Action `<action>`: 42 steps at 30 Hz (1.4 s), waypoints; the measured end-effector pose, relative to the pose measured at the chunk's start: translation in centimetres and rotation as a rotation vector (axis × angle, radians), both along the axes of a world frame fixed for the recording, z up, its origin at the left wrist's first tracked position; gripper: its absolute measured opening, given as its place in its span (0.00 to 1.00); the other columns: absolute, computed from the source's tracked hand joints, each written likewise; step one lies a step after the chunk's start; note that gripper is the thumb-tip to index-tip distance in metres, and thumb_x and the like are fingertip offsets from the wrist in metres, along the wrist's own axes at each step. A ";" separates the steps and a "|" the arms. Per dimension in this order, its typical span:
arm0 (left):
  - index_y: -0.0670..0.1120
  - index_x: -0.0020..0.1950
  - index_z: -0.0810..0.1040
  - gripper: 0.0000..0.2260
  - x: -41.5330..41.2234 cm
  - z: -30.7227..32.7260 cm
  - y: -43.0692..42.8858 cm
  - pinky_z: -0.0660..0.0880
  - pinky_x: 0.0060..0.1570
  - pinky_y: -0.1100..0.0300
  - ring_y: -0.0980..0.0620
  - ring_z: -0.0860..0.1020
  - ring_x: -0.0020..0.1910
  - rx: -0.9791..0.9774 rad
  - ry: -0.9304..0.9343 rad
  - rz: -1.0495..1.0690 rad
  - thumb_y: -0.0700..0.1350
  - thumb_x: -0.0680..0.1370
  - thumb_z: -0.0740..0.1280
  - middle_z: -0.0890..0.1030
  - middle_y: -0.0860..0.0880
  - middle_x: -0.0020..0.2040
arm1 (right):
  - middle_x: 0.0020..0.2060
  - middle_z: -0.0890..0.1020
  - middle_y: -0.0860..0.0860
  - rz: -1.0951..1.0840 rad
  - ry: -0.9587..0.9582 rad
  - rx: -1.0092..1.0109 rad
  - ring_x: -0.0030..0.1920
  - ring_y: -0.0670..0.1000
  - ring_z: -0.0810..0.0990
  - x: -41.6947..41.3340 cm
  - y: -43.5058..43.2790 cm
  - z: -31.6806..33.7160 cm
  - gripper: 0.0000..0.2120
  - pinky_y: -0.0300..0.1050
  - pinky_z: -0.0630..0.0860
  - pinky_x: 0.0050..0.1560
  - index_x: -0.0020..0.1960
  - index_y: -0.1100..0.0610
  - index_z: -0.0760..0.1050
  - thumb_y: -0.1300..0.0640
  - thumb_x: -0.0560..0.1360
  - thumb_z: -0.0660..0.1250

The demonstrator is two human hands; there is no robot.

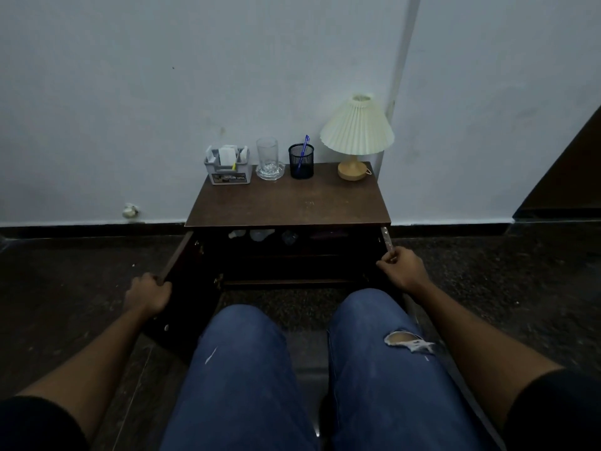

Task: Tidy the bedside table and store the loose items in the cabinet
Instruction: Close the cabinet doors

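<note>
The brown bedside table [286,203] stands against the wall with both cabinet doors swung open. My left hand [148,292] grips the edge of the left door [177,258]. My right hand [401,266] grips the edge of the right door [387,237]. Inside the dark cabinet [292,255], several pale items [257,235] lie on the upper shelf. Along the back of the tabletop stand a grey organiser box [227,166], a glass on a glass saucer [268,159], a black mesh cup with a blue pen [301,161] and a cream pleated lamp [356,136].
My knees in blue jeans [309,369] are right in front of the cabinet on the dark speckled floor. A dark piece of furniture [566,183] juts in at the right. A small pale object [130,210] lies by the skirting at the left.
</note>
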State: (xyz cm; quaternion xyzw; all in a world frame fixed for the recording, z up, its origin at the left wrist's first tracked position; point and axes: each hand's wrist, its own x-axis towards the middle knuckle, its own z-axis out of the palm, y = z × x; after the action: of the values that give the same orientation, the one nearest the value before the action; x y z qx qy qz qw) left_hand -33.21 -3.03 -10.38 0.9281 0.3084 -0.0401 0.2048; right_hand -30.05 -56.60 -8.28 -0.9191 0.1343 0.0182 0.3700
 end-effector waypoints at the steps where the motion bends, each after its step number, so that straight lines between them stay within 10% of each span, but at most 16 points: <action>1: 0.38 0.63 0.79 0.19 -0.4 -0.4 0.7 0.76 0.59 0.46 0.33 0.79 0.58 -0.032 0.020 0.008 0.50 0.80 0.63 0.79 0.34 0.60 | 0.40 0.82 0.52 -0.029 0.022 -0.002 0.44 0.54 0.80 -0.4 -0.6 -0.2 0.07 0.44 0.73 0.45 0.45 0.57 0.77 0.53 0.73 0.71; 5: 0.36 0.53 0.81 0.19 -1.5 -2.2 1.5 0.72 0.47 0.51 0.38 0.80 0.48 -0.188 0.001 0.040 0.48 0.84 0.57 0.83 0.35 0.49 | 0.33 0.80 0.58 -0.063 0.175 0.046 0.33 0.57 0.79 -2.1 -2.2 -1.0 0.11 0.49 0.78 0.32 0.37 0.60 0.75 0.55 0.76 0.63; 10: 0.31 0.58 0.79 0.22 -2.1 -2.5 1.6 0.72 0.58 0.47 0.33 0.78 0.59 -0.199 -0.012 0.133 0.46 0.85 0.53 0.79 0.30 0.60 | 0.34 0.83 0.65 -0.116 0.304 0.118 0.32 0.63 0.84 -3.3 -3.2 -1.4 0.09 0.56 0.84 0.35 0.40 0.71 0.78 0.72 0.75 0.60; 15: 0.35 0.46 0.83 0.12 -2.8 -1.7 0.9 0.79 0.50 0.43 0.35 0.83 0.48 -0.289 -0.008 0.051 0.33 0.78 0.59 0.83 0.33 0.48 | 0.30 0.76 0.61 -0.033 0.444 0.106 0.22 0.54 0.75 -4.7 -2.9 -1.4 0.08 0.40 0.73 0.20 0.40 0.71 0.76 0.76 0.74 0.59; 21: 0.34 0.36 0.78 0.12 -3.1 -1.1 -1.8 0.74 0.35 0.54 0.43 0.74 0.34 -0.490 0.006 0.024 0.27 0.75 0.59 0.78 0.36 0.40 | 0.41 0.79 0.60 0.251 0.575 -0.020 0.35 0.50 0.75 -5.2 -1.3 -2.3 0.12 0.39 0.72 0.26 0.54 0.74 0.78 0.66 0.77 0.65; 26: 0.28 0.52 0.79 0.11 -3.3 -1.7 -4.2 0.72 0.40 0.52 0.42 0.77 0.45 -0.595 0.139 -0.082 0.33 0.81 0.61 0.79 0.34 0.49 | 0.63 0.79 0.64 0.422 0.577 -0.180 0.64 0.62 0.78 -4.8 1.4 -2.6 0.16 0.55 0.75 0.65 0.66 0.67 0.76 0.61 0.82 0.62; 30: 0.35 0.48 0.78 0.10 -2.8 -2.6 -7.0 0.71 0.36 0.58 0.45 0.74 0.38 -0.567 0.128 -0.137 0.38 0.83 0.61 0.77 0.39 0.43 | 0.60 0.80 0.58 0.310 0.123 0.133 0.58 0.51 0.80 -8.0 2.3 -3.3 0.12 0.53 0.73 0.68 0.63 0.64 0.77 0.65 0.80 0.67; 35: 0.34 0.54 0.79 0.13 -1.1 -4.0 -9.0 0.71 0.36 0.59 0.47 0.74 0.40 -0.529 0.103 -0.173 0.42 0.84 0.60 0.79 0.37 0.47 | 0.67 0.79 0.50 0.517 0.101 0.244 0.67 0.47 0.78 -9.2 1.0 -2.3 0.18 0.39 0.74 0.66 0.70 0.53 0.74 0.56 0.81 0.69; 39: 0.36 0.60 0.78 0.16 0.2 -4.6 -10.5 0.74 0.57 0.51 0.45 0.77 0.54 -0.565 0.116 -0.198 0.46 0.85 0.58 0.80 0.38 0.58 | 0.69 0.75 0.59 0.499 0.646 0.071 0.69 0.58 0.74 -1.3 4.3 -3.4 0.18 0.52 0.69 0.71 0.71 0.62 0.72 0.56 0.84 0.61; 42: 0.36 0.63 0.78 0.17 1.5 -5.1 -11.8 0.73 0.56 0.57 0.43 0.79 0.56 -0.663 0.128 -0.221 0.46 0.86 0.56 0.80 0.39 0.60 | 0.69 0.76 0.59 0.550 0.687 0.047 0.68 0.59 0.76 2.3 7.6 -4.0 0.20 0.50 0.72 0.67 0.71 0.64 0.72 0.53 0.85 0.58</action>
State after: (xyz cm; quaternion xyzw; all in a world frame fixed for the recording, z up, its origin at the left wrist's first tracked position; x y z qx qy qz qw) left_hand -31.72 -14.85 -15.45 0.8345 0.1885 -0.2181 0.4696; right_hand -27.76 -49.00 -12.26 -0.8525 -0.0005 0.4238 0.3060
